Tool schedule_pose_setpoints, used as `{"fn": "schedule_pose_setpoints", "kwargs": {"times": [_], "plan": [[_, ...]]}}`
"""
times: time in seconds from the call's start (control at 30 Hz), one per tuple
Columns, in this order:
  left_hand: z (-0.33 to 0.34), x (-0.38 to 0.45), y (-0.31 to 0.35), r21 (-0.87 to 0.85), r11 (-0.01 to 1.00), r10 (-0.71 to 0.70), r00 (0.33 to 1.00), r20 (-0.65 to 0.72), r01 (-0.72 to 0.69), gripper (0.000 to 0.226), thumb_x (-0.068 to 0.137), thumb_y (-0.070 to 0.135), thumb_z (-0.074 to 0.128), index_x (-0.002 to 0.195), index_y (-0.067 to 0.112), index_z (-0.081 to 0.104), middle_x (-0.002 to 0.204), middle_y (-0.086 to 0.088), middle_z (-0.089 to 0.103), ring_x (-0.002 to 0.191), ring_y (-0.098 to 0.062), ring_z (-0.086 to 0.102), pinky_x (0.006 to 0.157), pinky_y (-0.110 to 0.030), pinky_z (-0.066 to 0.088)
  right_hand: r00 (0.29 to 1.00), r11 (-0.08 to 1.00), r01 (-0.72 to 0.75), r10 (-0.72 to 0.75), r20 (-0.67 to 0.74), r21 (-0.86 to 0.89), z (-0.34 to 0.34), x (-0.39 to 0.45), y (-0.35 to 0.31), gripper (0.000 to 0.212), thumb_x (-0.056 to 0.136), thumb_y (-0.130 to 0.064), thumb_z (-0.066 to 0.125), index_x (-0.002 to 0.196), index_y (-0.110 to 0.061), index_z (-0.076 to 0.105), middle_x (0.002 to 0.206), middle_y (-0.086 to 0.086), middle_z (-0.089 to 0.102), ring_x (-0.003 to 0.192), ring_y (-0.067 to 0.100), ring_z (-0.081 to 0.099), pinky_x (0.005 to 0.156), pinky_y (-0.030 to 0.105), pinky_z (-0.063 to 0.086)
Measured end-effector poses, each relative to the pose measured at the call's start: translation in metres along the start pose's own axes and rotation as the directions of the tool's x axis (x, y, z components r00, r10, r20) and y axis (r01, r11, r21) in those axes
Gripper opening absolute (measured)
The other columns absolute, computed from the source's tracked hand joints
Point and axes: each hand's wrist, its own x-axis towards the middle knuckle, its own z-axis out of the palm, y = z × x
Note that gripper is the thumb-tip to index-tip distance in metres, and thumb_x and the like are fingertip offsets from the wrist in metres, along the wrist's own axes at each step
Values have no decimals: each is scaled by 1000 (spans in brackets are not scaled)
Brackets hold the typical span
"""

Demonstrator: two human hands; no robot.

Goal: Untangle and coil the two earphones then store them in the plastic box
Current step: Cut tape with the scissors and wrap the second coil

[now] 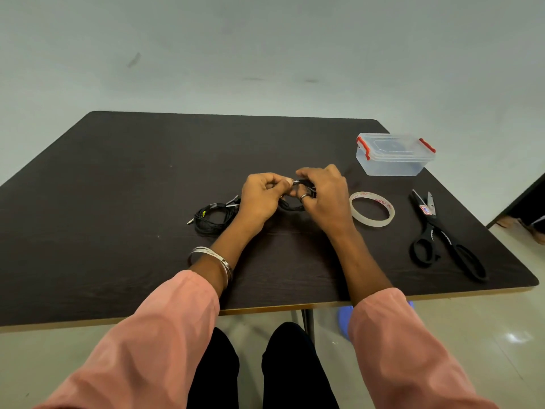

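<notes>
2 hands, left hand (261,199) and right hand (326,196), both pinching 1 black earphone coil (295,205); tape (372,208) lettering unreadable.

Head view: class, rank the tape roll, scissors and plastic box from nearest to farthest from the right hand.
From the right hand:
1. Tape roll, just to its right.
2. Plastic box, farther back and right.
3. Scissors, far right, by the table edge.

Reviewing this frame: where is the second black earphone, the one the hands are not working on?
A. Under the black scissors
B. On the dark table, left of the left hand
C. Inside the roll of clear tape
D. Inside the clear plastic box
B: the loosely bundled black earphone lies on the dark wooden table just left of the left hand, far from the closed clear plastic box with red clips.
</notes>
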Motion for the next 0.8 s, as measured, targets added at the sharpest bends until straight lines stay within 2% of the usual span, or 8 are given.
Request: {"fn": "schedule_pose_setpoints", "kwargs": {"times": [0.07,0.13,0.2,0.27,0.4,0.53,0.7,0.8], "plan": [[-2,1,2,-91,995,-37,999,16,38,10,89,7,64,89,3,72,78,-9,74,75,-11,71,72,-18,51,995,983,68,-79,-60,-171,3,-2,-1,27,75,-10,66,102,-7,68,87,6,71,81,30,59,64,45,49],[-3,2,2,-168,985,-50,999,2,50,8,87,4,65,86,2,73,79,-9,75,76,-12,72,70,-18,51,996,976,48,-64,-68,-213,3,-2,-2,31,77,-13,69,106,-4,66,87,11,68,80,32,60,64,44,50],[-2,0,2,-173,984,-47,999,-13,44,7,86,1,65,86,1,72,79,-7,74,71,-8,70,65,-15,50,999,995,-48,49,6,-91,2,0,-2,37,80,-15,69,115,-5,62,88,11,65,83,30,60,72,48,51],[0,-2,2,-150,988,-26,1000,-15,24,8,85,0,66,90,-1,72,82,-9,74,70,-7,70,64,-14,50,980,980,-168,155,127,102,-3,0,-1,45,80,-13,66,124,-11,57,86,0,63,84,22,61,82,47,50],[-2,1,-1,-142,990,-17,998,-55,9,9,83,2,68,90,5,74,86,-7,74,77,-12,69,69,-19,53,914,830,-392,302,272,396,-10,0,-3,60,81,-8,67,136,-21,45,84,-1,72,78,7,65,76,14,50],[-4,0,0,-182,983,-14,1000,-22,9,12,83,1,68,90,8,74,85,-5,75,72,-5,68,65,-16,49,861,667,-509,395,321,544,-9,4,2,57,84,-8,66,135,-23,43,80,2,74,87,15,69,93,35,50],[-5,-3,6,-217,976,20,1000,9,-18,16,83,1,68,97,7,72,83,-5,74,70,-8,64,66,-20,51,830,461,-547,407,381,699,-15,6,-3,57,86,4,62,137,-13,42,94,12,73,98,27,67,93,36,50],[-5,-5,7,-260,965,29,999,31,-20,26,84,1,69,108,8,62,82,-9,73,73,-16,62,65,-22,50,840,393,-525,383,384,755,-15,7,-3,58,86,9,59,137,-9,40,98,15,73,101,29,67,96,41,48]]}}
